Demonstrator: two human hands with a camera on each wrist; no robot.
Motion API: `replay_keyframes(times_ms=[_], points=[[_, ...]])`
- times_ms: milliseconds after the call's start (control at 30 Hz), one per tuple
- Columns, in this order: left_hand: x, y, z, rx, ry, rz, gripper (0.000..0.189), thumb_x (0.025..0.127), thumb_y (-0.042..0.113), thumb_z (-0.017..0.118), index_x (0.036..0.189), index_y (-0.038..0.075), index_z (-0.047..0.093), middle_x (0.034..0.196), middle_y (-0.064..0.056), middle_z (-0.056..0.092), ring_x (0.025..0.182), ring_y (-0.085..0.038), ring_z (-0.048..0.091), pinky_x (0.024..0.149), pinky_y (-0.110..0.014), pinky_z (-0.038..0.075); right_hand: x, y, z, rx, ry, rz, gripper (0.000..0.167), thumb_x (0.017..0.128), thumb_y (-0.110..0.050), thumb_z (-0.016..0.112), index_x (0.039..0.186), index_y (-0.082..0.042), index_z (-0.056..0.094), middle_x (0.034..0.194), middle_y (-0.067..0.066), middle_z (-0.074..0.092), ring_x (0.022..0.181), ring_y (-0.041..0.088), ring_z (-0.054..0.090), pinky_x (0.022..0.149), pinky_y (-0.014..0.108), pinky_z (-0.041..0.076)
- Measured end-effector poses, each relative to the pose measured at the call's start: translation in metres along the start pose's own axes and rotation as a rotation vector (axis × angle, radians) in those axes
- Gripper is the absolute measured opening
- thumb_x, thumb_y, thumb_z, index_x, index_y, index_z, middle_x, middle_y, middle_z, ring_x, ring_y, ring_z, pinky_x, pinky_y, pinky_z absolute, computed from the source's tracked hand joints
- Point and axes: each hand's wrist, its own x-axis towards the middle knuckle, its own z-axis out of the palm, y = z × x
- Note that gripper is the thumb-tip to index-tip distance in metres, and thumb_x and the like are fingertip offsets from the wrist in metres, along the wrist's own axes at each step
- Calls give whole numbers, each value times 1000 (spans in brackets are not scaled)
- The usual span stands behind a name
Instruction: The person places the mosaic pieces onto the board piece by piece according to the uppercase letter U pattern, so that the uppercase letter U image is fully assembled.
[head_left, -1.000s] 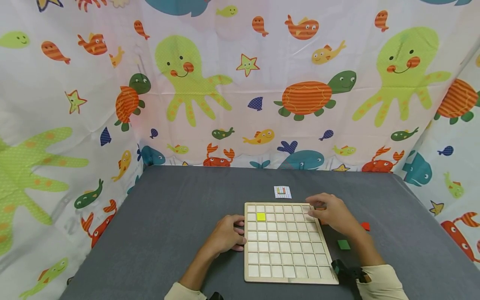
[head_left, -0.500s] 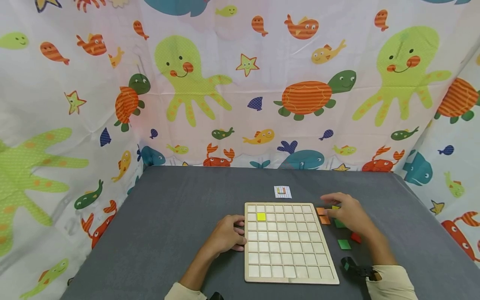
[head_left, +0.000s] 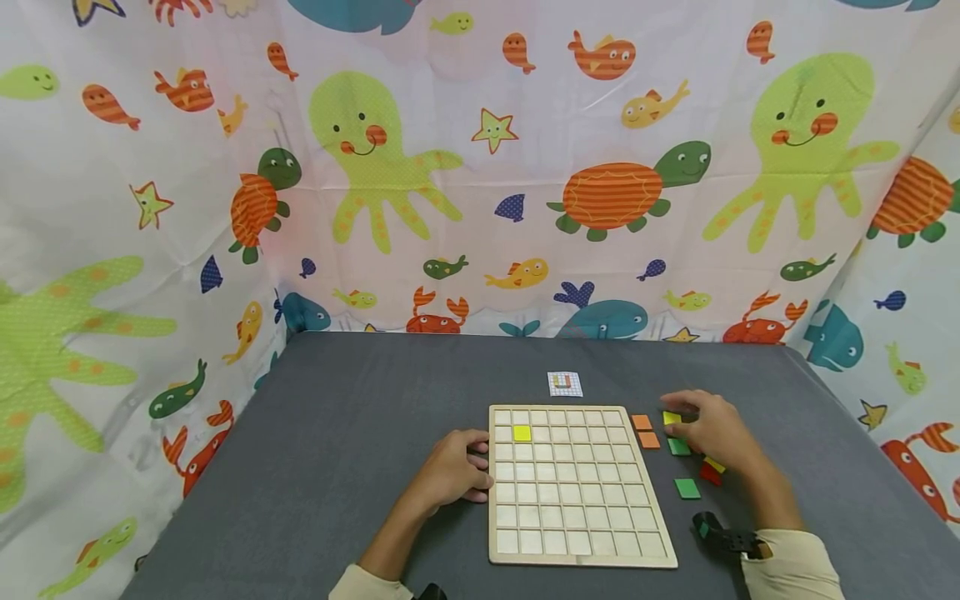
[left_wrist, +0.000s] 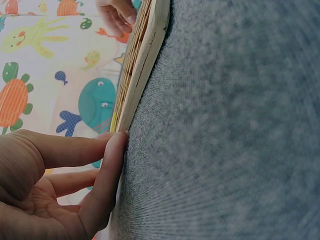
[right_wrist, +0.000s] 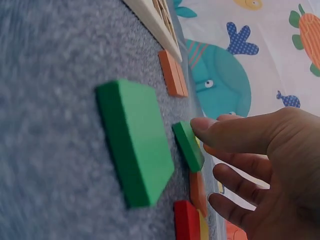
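Note:
A wooden grid board lies on the grey table, with one yellow square tile in its upper left part. My left hand holds the board's left edge; in the left wrist view its thumb and forefinger meet at that edge. Right of the board, my right hand is over loose tiles, fingers spread. A yellow tile shows between its thumb and forefinger, with a green tile just below. In the right wrist view the thumb tip overlaps the top of that green tile.
Two orange tiles lie beside the board's right edge. Nearer me are another green tile and a red tile with a yellow one behind it. A small printed pattern card lies beyond the board. A sea-animal curtain surrounds the table.
My right hand has moved right, from the board's upper right corner to the loose tiles, uncovering the orange ones. The left hand and the board have stayed put.

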Motion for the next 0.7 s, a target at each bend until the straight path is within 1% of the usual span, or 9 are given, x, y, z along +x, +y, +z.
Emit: replay_keyframes(times_ms=[300, 467, 567, 700], points=[[0, 0, 1, -2, 1, -4, 68, 80, -17, 76, 145, -9, 56, 127, -20, 60, 101, -25, 66, 62, -36, 67, -1, 8, -1, -10, 12, 1, 41, 95, -10, 77, 133, 2, 68, 133, 30, 65, 121, 48, 57, 103, 75, 45], [-1, 1, 1, 4, 5, -6, 68, 80, -17, 75, 145, -10, 56, 126, -21, 60, 101, -26, 66, 62, -36, 67, 0, 10, -1, -21, 10, 9, 39, 96, -9, 76, 132, 2, 69, 130, 29, 67, 115, 44, 60, 101, 72, 49], [-1, 1, 1, 8, 9, -8, 68, 80, -17, 76, 145, -10, 56, 126, -21, 60, 100, -26, 66, 62, -36, 67, 0, 11, -1, -32, 11, 15, 38, 96, -10, 77, 131, 3, 70, 129, 29, 66, 112, 42, 59, 100, 70, 50], [-1, 1, 1, 14, 13, -7, 67, 81, -17, 76, 145, -10, 56, 126, -21, 60, 100, -26, 67, 62, -35, 67, -1, 10, -2, -48, 11, 25, 38, 95, -13, 78, 129, 3, 71, 127, 31, 64, 110, 43, 57, 97, 70, 50]])
